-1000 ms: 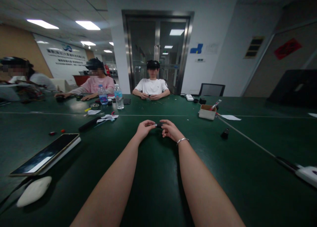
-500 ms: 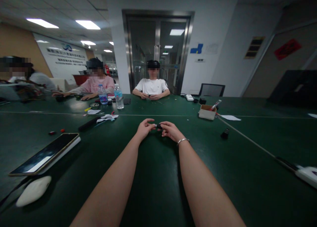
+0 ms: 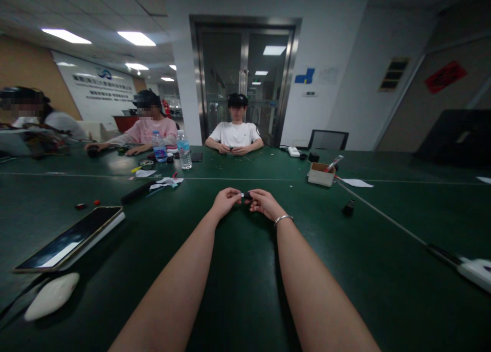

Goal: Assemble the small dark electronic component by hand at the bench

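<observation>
Above the green table [image 3: 245, 270], my two hands meet over a small black piece with a silver end [image 3: 246, 195]; it is too small to tell what kind of thing it is. My right hand [image 3: 264, 202], with a silver bracelet [image 3: 283, 219] at the wrist, pinches the black part. On the other side, my left hand [image 3: 225, 202] is closed with its fingertips at the silver end. Fingers partly cover the piece. Off to the right stands a separate small dark object [image 3: 348, 207], apart from both hands.
At left lie a phone [image 3: 72, 239] on a white box and a white oval object [image 3: 52, 297]. Water bottles [image 3: 184, 150] stand farther back. A small carton [image 3: 321, 174] and a cable [image 3: 383, 211] are at right. Several people sit across the table.
My left hand's raised fingers have curled down and closed in at the silver end, more of which now shows. My right hand has hardly moved.
</observation>
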A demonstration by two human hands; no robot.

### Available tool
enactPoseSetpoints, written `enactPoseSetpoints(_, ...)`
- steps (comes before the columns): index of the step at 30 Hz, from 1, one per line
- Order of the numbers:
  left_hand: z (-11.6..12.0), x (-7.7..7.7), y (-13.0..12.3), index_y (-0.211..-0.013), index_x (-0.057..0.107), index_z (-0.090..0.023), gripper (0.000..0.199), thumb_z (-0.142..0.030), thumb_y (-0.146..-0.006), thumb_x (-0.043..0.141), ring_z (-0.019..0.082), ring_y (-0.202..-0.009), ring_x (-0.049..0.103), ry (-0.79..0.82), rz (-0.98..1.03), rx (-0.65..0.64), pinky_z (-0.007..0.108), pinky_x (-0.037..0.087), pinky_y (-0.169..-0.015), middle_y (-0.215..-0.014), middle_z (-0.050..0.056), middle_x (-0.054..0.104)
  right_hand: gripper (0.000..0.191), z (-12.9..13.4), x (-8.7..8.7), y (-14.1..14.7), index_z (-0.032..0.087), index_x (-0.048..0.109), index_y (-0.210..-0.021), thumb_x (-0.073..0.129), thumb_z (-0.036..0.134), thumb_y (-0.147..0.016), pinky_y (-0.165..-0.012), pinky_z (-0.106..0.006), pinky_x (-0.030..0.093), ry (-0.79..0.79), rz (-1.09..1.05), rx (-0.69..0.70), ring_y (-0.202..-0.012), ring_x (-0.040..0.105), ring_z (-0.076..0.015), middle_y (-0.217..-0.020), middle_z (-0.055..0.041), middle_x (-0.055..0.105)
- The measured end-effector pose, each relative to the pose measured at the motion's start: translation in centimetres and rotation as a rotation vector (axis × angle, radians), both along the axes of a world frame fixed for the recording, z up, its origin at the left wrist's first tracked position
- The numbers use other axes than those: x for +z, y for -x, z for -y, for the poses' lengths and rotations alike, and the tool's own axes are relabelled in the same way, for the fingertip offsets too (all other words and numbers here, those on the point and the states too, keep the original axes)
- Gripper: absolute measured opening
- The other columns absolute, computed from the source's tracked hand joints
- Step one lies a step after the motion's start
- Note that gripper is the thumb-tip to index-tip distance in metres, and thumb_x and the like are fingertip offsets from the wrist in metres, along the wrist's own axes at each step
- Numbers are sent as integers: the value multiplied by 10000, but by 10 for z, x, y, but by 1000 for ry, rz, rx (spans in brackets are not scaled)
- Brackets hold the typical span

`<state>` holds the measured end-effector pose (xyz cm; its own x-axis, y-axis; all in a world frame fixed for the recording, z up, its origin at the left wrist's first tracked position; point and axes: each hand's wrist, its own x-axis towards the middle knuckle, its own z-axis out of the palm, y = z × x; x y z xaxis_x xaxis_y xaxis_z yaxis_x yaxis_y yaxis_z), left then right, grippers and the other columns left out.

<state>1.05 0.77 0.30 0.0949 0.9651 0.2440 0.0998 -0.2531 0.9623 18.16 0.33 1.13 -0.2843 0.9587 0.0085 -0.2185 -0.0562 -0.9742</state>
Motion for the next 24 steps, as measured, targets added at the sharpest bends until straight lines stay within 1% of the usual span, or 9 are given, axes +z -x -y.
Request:
enactPoseSetpoints(3, -1, -2, 0, -817, 592, -120, 288, -367, -687, 664, 139, -612, 617, 3, -19, 6, 252, 442, -581, -694, 47, 648, 51, 0, 0, 0, 135, 539, -897, 539, 151, -849, -480, -228, 542, 2, 4, -1, -428, 544, -77, -606, -50, 656)
enactPoseSetpoints(7, -3, -5, 0, -732, 557, -150, 289, -436, -729, 594, 136, -576, 603, -32, -82, 30, 248, 434, -557, -642, 16, 621, 39, 0, -1, 0, 135, 543, -880, 538, 163, -853, -476, -215, 538, -6, 19, 24, -428, 544, -74, -607, -47, 654)
enactPoseSetpoints(13, -2, -5, 1, -654, 558, -172, 437, -578, -772, 449, 122, -501, 548, -61, -273, 77, 237, 411, -519, -562, -5, 580, 69, 0, -1, 0, 135, 551, -909, 543, 139, -841, -477, -200, 536, -28, 39, 58, -423, 536, -61, -656, -52, 671)
enactPoseSetpoints(16, 0, -5, 1, -647, 567, -170, 517, -633, -782, 381, 125, -487, 547, -60, -322, 95, 240, 409, -510, -563, 7, 589, 78, 0, -1, 0, 133, 550, -920, 537, 138, -843, -476, -200, 535, -26, 35, 60, -423, 537, -63, -659, -55, 673)
enactPoseSetpoints(18, 0, -5, -1, -651, 580, -166, 562, -647, -798, 330, 136, -504, 567, -48, -331, 98, 249, 426, -536, -569, 23, 603, 76, 0, -1, 0, 131, 551, -914, 548, 146, -839, -477, -203, 537, -21, 30, 49, -423, 535, -63, -647, -51, 668)
enactPoseSetpoints(20, 0, -5, -2, -689, 606, -158, 585, -637, -818, 296, 148, -547, 597, -21, -312, 100, 259, 442, -572, -622, 47, 636, 71, 0, -1, 0, 130, 551, -900, 561, 155, -834, -481, -207, 540, -14, 23, 34, -423, 534, -64, -629, -45, 661)
enactPoseSetpoints(21, -1, -5, -2, -737, 621, -155, 576, -621, -827, 296, 152, -578, 611, -10, -288, 97, 261, 448, -583, -683, 60, 657, 68, 0, -1, 0, 130, 550, -894, 565, 159, -834, -481, -209, 541, -11, 21, 29, -424, 535, -65, -621, -43, 659)
enactPoseSetpoints(22, -1, -5, -2, -802, 632, -154, 543, -596, -834, 318, 156, -618, 625, -7, -255, 93, 260, 451, -588, -762, 72, 671, 65, 0, -1, 0, 130, 549, -889, 566, 162, -835, -481, -211, 541, -8, 19, 25, -426, 537, -67, -615, -42, 657)
enactPoseSetpoints(24, -1, -5, -1, -949, 624, -168, 413, -513, -818, 438, 164, -719, 638, -40, -179, 80, 251, 458, -593, -925, 83, 665, 60, 0, -1, 0, 132, 547, -883, 564, 170, -839, -478, -211, 539, -4, 13, 22, -429, 542, -71, -607, -42, 656)
